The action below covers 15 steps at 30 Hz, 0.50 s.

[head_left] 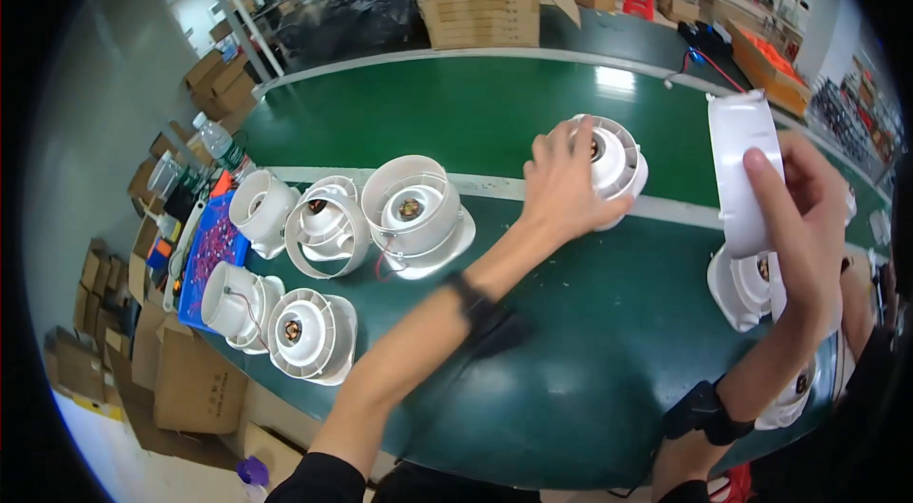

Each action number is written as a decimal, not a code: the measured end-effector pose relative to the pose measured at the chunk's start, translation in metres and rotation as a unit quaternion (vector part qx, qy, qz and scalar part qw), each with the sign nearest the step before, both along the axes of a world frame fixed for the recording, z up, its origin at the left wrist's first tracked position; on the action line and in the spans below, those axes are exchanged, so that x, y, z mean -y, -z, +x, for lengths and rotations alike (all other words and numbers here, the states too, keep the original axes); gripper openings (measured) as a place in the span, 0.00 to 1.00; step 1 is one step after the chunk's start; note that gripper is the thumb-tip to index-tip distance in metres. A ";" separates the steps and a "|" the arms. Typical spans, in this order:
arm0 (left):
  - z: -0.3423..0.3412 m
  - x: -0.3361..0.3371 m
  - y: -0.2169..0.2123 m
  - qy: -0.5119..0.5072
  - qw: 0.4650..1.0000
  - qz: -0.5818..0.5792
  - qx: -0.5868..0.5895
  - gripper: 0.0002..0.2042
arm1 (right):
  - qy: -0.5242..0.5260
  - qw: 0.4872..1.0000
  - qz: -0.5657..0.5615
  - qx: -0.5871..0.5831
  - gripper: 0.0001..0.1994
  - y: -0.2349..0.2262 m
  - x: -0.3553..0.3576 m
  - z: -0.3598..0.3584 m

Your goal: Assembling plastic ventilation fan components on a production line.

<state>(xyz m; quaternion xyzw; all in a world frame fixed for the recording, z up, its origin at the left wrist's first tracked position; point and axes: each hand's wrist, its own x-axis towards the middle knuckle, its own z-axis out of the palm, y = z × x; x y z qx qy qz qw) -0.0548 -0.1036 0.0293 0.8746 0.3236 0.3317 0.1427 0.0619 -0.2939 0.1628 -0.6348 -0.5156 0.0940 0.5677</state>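
On the green worktop (533, 113), a cluster of five white fan housings (342, 227) sits well left of the single fan housing (613, 161) that the left hand (561, 184) grips, while right of it the right hand (804, 208) holds up a white ring cover (742, 161).

I see a dark green worktop (533, 379) crossed by a pale stripe (495, 185), with white plastic fan housings (414, 213) on it. A blue tray (211, 256) holds pinkish bits, and brown cardboard boxes (480, 16) stand behind.
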 end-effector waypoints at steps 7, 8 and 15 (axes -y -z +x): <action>0.043 -0.083 0.031 -0.111 0.984 -0.045 -0.128 0.48 | 0.036 0.978 -0.053 0.196 0.10 0.011 -0.002 -0.003; 0.044 -0.088 0.033 -0.118 0.984 -0.048 -0.122 0.48 | -0.011 0.970 -0.068 0.235 0.10 0.002 -0.001 -0.006; -0.004 -0.040 0.054 0.049 0.991 0.040 0.117 0.20 | 0.023 0.947 0.000 0.321 0.11 0.016 -0.023 -0.009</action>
